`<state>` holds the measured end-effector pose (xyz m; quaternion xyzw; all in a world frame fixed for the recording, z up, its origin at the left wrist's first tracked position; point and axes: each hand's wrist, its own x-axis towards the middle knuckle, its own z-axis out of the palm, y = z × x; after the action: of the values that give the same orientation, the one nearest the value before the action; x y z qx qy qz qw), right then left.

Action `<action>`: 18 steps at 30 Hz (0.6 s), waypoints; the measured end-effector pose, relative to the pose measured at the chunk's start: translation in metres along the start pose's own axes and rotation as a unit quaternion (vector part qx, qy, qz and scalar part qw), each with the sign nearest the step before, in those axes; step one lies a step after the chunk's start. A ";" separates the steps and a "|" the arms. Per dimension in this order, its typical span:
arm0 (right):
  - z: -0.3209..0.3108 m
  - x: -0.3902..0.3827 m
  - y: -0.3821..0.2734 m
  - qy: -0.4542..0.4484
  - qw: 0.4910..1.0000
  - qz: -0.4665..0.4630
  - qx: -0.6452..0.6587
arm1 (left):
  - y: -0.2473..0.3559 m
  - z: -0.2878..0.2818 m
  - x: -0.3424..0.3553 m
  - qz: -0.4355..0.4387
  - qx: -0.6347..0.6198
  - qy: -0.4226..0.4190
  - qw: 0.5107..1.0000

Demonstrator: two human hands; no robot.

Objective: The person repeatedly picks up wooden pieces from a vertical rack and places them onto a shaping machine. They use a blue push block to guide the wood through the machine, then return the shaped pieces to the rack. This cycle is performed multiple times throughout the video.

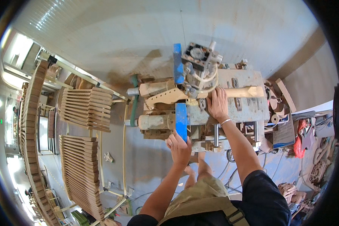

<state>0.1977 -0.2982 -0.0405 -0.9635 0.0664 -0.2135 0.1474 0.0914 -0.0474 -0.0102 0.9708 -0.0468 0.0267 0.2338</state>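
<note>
A pale wooden guitar neck (246,92) lies across a grey machine bed (229,111), its headstock with a row of holes pointing left. My right hand (217,103), wearing a silver bangle, has its fingers curled over the neck just right of a clamp-like metal fixture (199,73) with hoses. My left hand (179,148) grips the lower end of a blue bar (180,120). A second blue bar (177,62) stands above the headstock. Cylindrical housings (154,122) sit at the left of the bed.
Racks of stacked wooden necks (79,165) on a pale tube frame (124,158) fill the left side. A wall (245,30) rises behind the machine. At the right are wood offcuts (278,98), a red bag (299,147) and cluttered parts. Cables lie on the floor (147,169).
</note>
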 end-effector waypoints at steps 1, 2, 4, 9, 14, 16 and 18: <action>-0.003 -0.006 0.000 -0.006 1.000 0.001 0.001 | 0.000 0.000 -0.005 -0.006 -0.006 -0.004 1.000; -0.006 -0.012 0.001 -0.006 1.000 -0.004 0.007 | 0.000 -0.002 -0.012 -0.012 -0.011 -0.009 1.000; -0.010 -0.017 0.004 -0.005 1.000 -0.016 0.023 | -0.005 0.000 -0.023 0.019 0.020 0.008 1.000; -0.049 -0.007 0.041 -0.095 0.994 -0.045 0.024 | -0.009 -0.008 -0.029 0.031 0.048 -0.013 0.998; -0.062 0.015 0.067 -0.220 0.972 -0.077 0.022 | -0.011 -0.008 -0.027 0.006 0.025 -0.048 0.999; -0.059 0.025 0.077 -0.250 0.961 -0.108 0.037 | -0.010 -0.008 -0.028 0.020 0.038 -0.027 0.999; -0.057 0.032 0.081 -0.335 0.932 -0.124 0.063 | -0.010 -0.007 -0.028 0.029 0.037 -0.016 0.999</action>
<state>0.1971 -0.3954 -0.0040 -0.9684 -0.1202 0.1011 0.1939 0.0641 -0.0332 -0.0110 0.9773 -0.0778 0.0200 0.1959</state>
